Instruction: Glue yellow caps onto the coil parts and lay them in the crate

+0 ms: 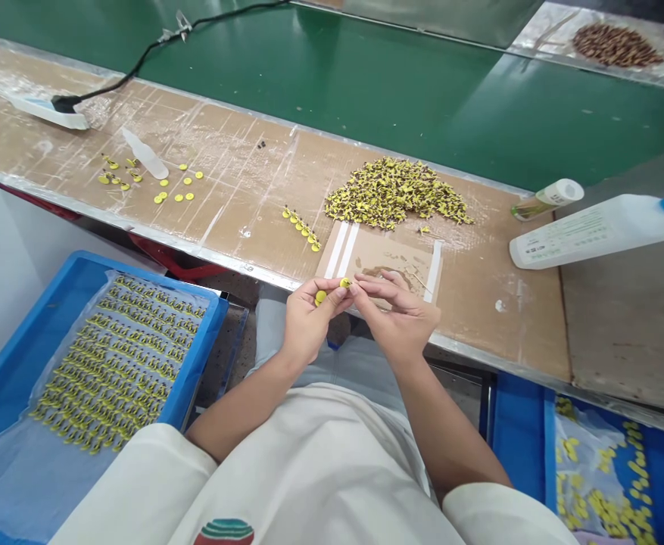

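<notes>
My left hand (309,322) is closed around small yellow discs; one yellow disc (320,297) shows at its knuckles. Between the fingertips of both hands is another yellow disc (345,282). My right hand (397,314) pinches at that disc's edge; a small dark piece seems to be there, too small to make out. Both hands are over a taped cardboard piece (381,250) with wet brown marks. Beyond it lies a heap of small yellow-and-dark parts (394,193). A short row of discs with dark parts standing on them (302,227) lies to the left.
A blue tray (76,265) at left holds rows of finished-looking pieces. Loose discs (179,197) and a white dropper bottle (145,155) lie at the left of the bench. A large white bottle (593,231) lies tilted at right. A blue bin (548,454) holds yellow discs.
</notes>
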A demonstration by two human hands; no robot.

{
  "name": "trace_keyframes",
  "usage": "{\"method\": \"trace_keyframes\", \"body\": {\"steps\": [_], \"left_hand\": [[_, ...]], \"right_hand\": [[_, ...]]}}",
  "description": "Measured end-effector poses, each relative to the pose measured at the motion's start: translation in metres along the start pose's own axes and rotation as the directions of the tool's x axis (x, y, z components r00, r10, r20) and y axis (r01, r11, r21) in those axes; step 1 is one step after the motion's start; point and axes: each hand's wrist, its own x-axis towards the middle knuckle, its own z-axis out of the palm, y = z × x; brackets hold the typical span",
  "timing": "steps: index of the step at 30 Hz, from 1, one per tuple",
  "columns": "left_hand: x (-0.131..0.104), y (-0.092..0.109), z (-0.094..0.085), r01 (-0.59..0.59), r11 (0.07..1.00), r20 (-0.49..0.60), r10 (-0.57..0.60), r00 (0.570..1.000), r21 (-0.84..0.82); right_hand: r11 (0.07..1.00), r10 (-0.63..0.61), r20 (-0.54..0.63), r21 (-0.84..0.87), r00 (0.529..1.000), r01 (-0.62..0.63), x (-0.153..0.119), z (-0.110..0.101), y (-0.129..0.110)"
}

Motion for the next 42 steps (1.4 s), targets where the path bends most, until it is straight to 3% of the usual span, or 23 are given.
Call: {"method": "trace_keyframes", "body": {"steps": [5, 13, 25, 32, 42], "left_hand": [[-0.001, -0.001, 0.000, -0.022, 1.000, -0.013, 0.021, 1.000, -0.005], [-0.001, 0.005, -0.006, 0.030, 0.999, 0.018, -0.030, 0.999, 0.016], [-0.005, 0.003, -0.010, -0.052, 0.996, -0.027, 0.054, 0.998, 0.072], [-0.006, 0.010, -0.013, -0.049, 0.998, 0.013, 0.048, 0.999, 0.043], [-0.004, 0.005, -0.021, -0.124, 0.989, 0.017, 0.123, 0.992, 0.083]], "right_hand": [[0.999, 0.023, 0.056, 0.028, 0.998, -0.025, 0.002, 0.000, -0.001], [0.993, 0.111, 0.053, 0.032, 0.992, -0.113, 0.006, 0.000, -0.002], [0.972, 0.222, 0.088, 0.052, 0.971, -0.227, 0.005, 0.006, 0.001], [0.947, 0.276, 0.085, 0.145, 0.957, -0.286, 0.007, 0.008, -0.006], [0.896, 0.370, 0.174, 0.194, 0.913, -0.400, 0.008, 0.012, -0.008]]}}
